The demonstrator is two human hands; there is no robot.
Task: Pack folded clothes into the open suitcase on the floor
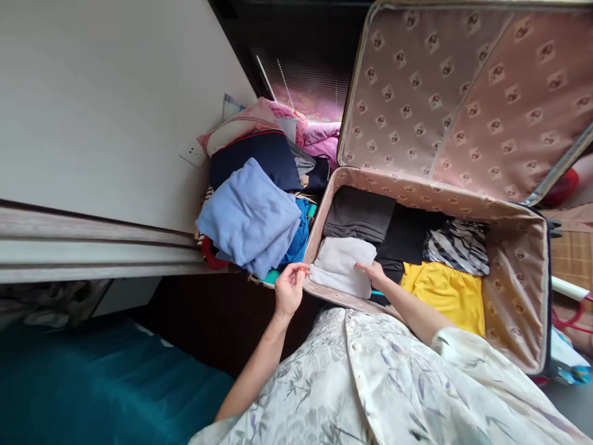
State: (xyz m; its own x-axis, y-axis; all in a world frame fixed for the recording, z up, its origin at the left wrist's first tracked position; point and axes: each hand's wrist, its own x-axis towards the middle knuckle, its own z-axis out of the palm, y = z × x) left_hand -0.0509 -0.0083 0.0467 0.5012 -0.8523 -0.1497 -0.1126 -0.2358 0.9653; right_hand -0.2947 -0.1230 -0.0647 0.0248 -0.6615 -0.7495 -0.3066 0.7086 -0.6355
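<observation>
A white folded garment [345,256] lies in the near left corner of the open suitcase [514,327]. At its right edge is my right hand [374,275], thumb on top and the other fingers mostly hidden, closed on the cloth. My left hand [290,289] is raised at the suitcase's left rim, fingertips pinched together close to the garment's left edge. What that pinch holds, if anything, is too small to make out. Around the white garment lie dark grey folded clothes [359,213], black clothes [407,232], a yellow garment [445,290] and a zebra-striped garment [458,247].
Left of the suitcase rises a pile of clothes topped by a light blue garment [252,213], with a navy item [254,157] behind. The patterned suitcase lid [430,93] stands up at the back. A white wall [102,105] and teal fabric [102,383] are at left.
</observation>
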